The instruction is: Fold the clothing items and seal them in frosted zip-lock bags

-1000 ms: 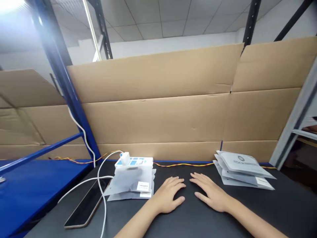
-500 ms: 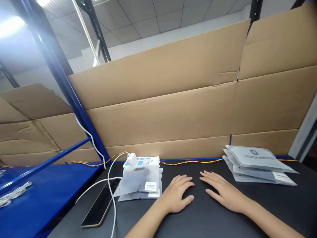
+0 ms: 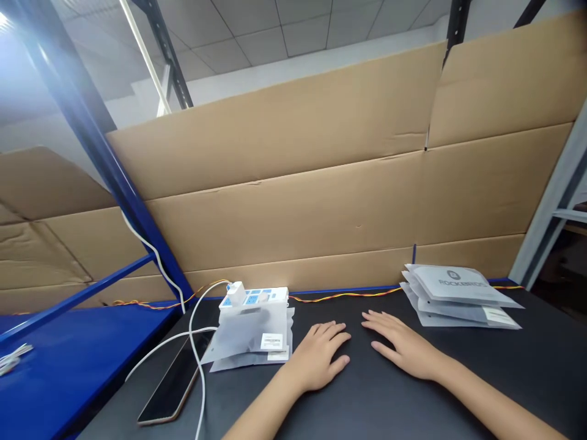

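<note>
My left hand [image 3: 320, 357] rests palm down on the black tabletop [image 3: 339, 409], fingers stretched out and holding nothing. Across a small gap lies my right hand [image 3: 403, 345], also flat with its fingers apart. Just left of my left hand are frosted plastic bags [image 3: 243, 333] with white barcode labels, overlapping the front of a white power strip [image 3: 268, 296]. To the right, beyond my right hand, sits a stack of frosted bags [image 3: 461, 293], the top one printed with a dark logo. Neither hand touches the bags.
A phone [image 3: 172, 385] lies at the left, crossed by a white cable [image 3: 198, 360]. A plug [image 3: 236, 293] sits in the power strip. Cardboard panels [image 3: 293, 214] wall off the back, with a yellow-red wire [image 3: 348, 296] along their foot. A blue post [image 3: 142, 214] rises at the left.
The view has turned slightly right, so everything sits a little further left in the picture. Both hands keep their flat pose on the tabletop.
</note>
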A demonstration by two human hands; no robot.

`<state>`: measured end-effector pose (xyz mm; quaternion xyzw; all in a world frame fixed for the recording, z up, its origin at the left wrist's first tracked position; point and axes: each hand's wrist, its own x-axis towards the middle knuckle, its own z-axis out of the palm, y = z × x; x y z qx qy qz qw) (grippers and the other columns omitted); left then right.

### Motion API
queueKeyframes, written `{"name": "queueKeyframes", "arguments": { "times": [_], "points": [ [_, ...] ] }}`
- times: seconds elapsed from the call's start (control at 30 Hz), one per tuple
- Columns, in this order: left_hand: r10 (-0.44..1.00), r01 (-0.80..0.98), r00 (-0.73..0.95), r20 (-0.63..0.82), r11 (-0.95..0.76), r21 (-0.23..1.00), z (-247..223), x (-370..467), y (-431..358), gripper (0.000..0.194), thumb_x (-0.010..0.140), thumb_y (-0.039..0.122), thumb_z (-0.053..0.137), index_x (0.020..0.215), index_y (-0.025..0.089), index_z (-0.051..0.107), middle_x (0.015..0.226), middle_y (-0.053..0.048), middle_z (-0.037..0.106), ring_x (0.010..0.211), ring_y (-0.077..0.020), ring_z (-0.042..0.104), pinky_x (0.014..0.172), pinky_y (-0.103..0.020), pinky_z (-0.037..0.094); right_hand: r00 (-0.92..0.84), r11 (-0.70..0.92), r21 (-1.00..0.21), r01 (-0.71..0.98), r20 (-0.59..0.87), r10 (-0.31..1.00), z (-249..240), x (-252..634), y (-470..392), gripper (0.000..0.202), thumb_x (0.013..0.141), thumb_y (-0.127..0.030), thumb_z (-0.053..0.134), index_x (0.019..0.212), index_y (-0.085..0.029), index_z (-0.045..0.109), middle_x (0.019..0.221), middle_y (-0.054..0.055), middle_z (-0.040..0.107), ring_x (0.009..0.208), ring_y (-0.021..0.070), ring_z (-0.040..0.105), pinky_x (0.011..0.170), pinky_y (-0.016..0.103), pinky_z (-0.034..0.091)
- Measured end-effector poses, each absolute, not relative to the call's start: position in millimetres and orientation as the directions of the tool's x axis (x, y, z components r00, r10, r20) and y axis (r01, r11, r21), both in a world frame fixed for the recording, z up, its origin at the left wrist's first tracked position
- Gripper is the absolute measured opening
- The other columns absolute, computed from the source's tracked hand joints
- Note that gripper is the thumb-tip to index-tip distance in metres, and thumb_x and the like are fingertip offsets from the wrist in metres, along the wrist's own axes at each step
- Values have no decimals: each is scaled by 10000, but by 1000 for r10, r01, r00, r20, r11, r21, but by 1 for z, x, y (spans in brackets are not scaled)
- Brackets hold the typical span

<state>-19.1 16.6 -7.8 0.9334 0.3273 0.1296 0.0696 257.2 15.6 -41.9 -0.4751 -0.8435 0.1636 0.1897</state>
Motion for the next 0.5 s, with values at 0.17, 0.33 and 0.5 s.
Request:
{"name": "queueKeyframes", "arguments": {
  "times": [0.17,0.33,0.5],
  "points": [
    [771,746,610,181,-636,197,38,-61,41,227,963,349,492,1049,273,688,1086,-20,724,1027,-215,656,951,-319,451,-486,498,-474,726,160,859,-42,259,15,491,978,-528,427,1422,-328,486,1557,7,383,1453,270,297,1201,505,240],
    [968,987,-8,253,-34,160,74,-159,71,337,944,374,394,1025,151,633,1118,-187,675,1076,-380,620,901,-486,448,-484,490,-487,723,150,862,-40,261,15,489,975,-516,437,1420,-320,492,1558,20,382,1455,274,290,1198,505,242],
    [942,936,-304,142,268,227,64,-221,77,405,842,435,501,1048,104,610,1046,-262,685,1003,-471,641,825,-566,459,-480,492,-501,712,163,862,-39,260,16,486,971,-508,451,1416,-320,498,1545,31,406,1448,282,304,1195,509,242]
  ]
}}
